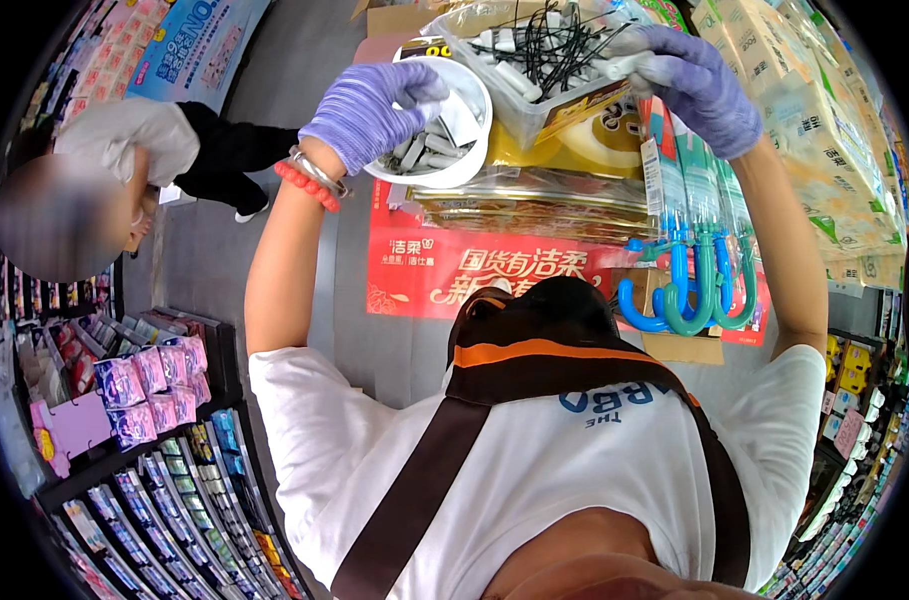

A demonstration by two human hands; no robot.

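Observation:
My left hand (pixel 379 112), in a purple knitted glove, reaches over the rim of a white round tub (pixel 482 150). Its fingers are curved with the thumb apart, and nothing shows clearly between them. Inside the tub lie several small grey and white pieces (pixel 426 152) and a flat white rectangular piece (pixel 460 120) near my fingertips. My right hand (pixel 702 88), gloved alike, bends over the right side of a clear plastic bin (pixel 524 118). Its fingertips pinch a small whitish piece (pixel 622 66). Thin black cords (pixel 554 45) lie tangled in the bin among white pieces.
Gold-and-clear packages (pixel 534 195) are stacked under the bin on a red printed box (pixel 414 260). Umbrellas with blue and green hooked handles (pixel 696 280) hang at the right, beside tissue packs (pixel 819 130). A person (pixel 144 150) bends at the left near shelves (pixel 164 500).

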